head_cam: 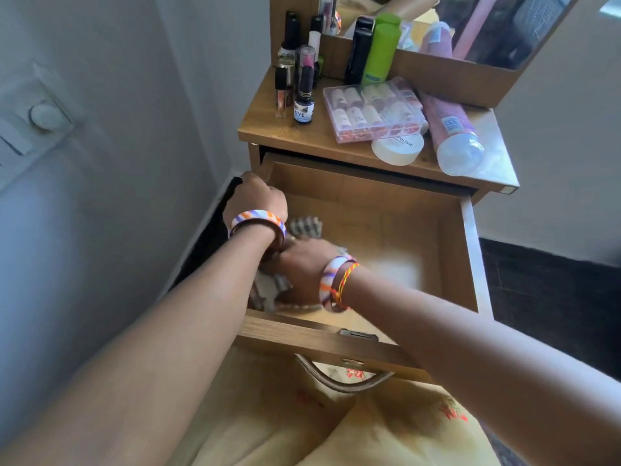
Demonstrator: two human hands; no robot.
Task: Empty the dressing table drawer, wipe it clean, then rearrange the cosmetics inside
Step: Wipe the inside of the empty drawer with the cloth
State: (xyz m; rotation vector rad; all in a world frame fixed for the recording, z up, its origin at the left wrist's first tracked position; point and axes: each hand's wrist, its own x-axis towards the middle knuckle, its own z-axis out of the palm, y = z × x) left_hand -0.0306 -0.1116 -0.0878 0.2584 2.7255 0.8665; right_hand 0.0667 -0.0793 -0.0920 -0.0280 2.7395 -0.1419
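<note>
The wooden drawer (450,250) of the dressing table stands pulled out, and its floor looks bare apart from a grey striped cloth (268,290) bunched in the near left corner. My right hand (302,267) presses down on that cloth, its fingers hidden beneath my left wrist. My left hand (257,196) grips the drawer's left side wall, fingers curled over its top edge. The cosmetics stand on the table top (302,136): dark bottles (304,102), a green tube (381,52), a clear case of lipsticks (373,109), a white round jar (398,148) and a pink bottle (452,132) lying on its side.
A mirror (470,21) rises behind the table top. A white wall with a switch plate (40,116) lies to the left. The drawer's metal handle (342,381) hangs over my yellow garment (336,432). Dark floor shows at the right.
</note>
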